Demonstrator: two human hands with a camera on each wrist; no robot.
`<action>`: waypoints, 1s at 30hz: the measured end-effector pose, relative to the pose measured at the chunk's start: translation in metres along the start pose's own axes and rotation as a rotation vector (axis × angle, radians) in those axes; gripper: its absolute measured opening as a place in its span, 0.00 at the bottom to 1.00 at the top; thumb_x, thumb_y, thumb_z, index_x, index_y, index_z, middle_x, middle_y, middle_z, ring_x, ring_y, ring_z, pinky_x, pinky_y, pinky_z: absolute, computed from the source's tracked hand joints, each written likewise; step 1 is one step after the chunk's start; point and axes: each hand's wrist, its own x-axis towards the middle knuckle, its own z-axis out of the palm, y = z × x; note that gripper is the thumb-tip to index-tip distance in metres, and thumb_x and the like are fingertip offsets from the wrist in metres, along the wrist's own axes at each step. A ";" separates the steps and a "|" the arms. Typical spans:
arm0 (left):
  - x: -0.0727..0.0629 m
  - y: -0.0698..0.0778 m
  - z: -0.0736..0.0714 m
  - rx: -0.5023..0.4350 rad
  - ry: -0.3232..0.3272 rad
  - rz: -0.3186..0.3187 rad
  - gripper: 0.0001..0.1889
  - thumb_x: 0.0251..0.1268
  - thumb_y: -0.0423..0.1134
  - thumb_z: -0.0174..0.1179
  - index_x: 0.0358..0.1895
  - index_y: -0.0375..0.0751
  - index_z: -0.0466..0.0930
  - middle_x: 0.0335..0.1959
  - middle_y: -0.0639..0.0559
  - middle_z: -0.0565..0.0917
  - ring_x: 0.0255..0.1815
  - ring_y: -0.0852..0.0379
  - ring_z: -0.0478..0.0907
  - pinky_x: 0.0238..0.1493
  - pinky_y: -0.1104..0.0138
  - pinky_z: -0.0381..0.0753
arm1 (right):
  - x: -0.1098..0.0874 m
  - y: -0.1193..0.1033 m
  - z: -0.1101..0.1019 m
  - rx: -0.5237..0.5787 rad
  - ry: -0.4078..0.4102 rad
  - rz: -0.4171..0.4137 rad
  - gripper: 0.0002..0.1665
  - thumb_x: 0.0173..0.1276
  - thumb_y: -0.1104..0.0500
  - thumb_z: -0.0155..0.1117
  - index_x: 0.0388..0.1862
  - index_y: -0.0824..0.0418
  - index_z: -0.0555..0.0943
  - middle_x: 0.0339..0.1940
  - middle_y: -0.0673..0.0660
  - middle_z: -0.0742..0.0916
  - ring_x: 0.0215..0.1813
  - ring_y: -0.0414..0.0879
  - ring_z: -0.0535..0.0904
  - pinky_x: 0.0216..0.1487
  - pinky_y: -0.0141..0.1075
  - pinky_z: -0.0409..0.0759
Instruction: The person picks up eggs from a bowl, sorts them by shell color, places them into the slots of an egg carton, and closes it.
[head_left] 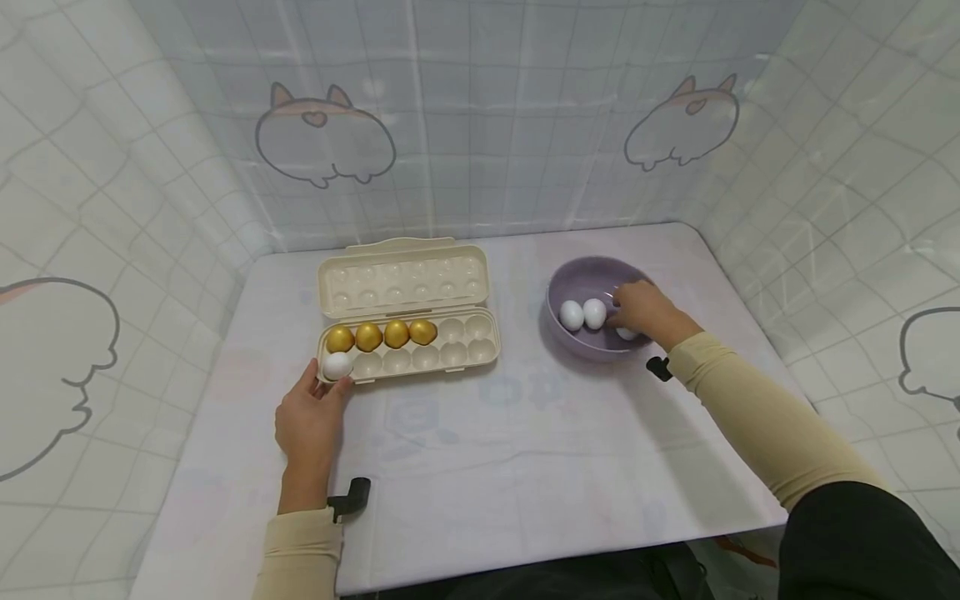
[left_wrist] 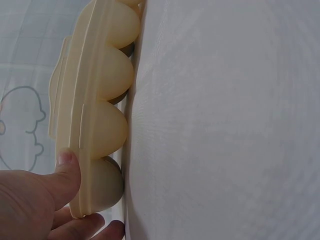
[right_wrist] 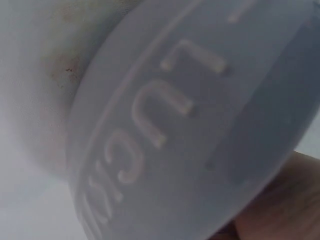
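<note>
My left hand (head_left: 309,419) grips the near left corner of an open cream egg carton (head_left: 423,374), thumb (left_wrist: 68,172) on its edge and fingers round the end. In the carton's back row sit several gold eggs (head_left: 368,337); one white egg (head_left: 337,366) fills the front left cup. At the right, my right hand (head_left: 651,312) reaches down into a purple bowl (head_left: 557,292). White eggs (head_left: 594,313) lie in the bowl beside its fingers, and another white egg (head_left: 627,333) is partly hidden under the hand. I cannot tell whether the fingers hold an egg.
The carton's lid (head_left: 403,279) lies folded back toward the wall. A pale cloth (head_left: 480,467) covers the table, with tiled curtains (head_left: 480,125) around its back and sides. Raised letters (right_wrist: 162,110) mark the bowl's outer wall in the right wrist view.
</note>
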 end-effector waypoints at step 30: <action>0.000 0.002 0.000 -0.001 -0.017 -0.028 0.40 0.71 0.52 0.70 0.83 0.54 0.62 0.70 0.44 0.81 0.74 0.40 0.78 0.74 0.38 0.69 | -0.007 0.004 -0.007 0.021 0.070 -0.058 0.23 0.73 0.58 0.63 0.61 0.69 0.83 0.59 0.69 0.89 0.60 0.67 0.85 0.63 0.61 0.81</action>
